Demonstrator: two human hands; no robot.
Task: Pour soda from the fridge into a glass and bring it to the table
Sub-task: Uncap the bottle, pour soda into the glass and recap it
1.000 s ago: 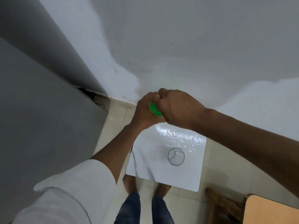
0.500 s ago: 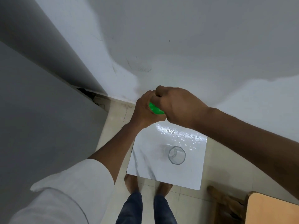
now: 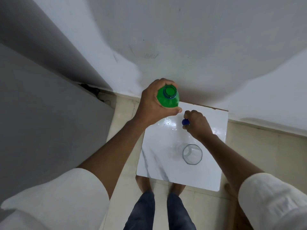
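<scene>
Cap [image 3: 185,122] now off, pinched in right grip [image 3: 196,125], left grip [image 3: 155,103] wrapping open bottle [image 3: 168,97]

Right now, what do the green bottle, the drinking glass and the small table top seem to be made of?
Green bottle: probably translucent plastic, tinted, with a threaded open neck.
Drinking glass: clear glass, faceted rim; the top shows through it.
Table top: glossy white, faint grey veining; marble or a laminate imitation, cannot tell.

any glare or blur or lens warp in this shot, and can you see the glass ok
Head view: bright glare patches on the glossy white tabletop by the right hand; wide-angle bending curves the wall lines; sleeves at the bottom corners look soft. The clear glass is faint, mostly its rim showing. Left hand, green bottle and blue cap are sharp.
</scene>
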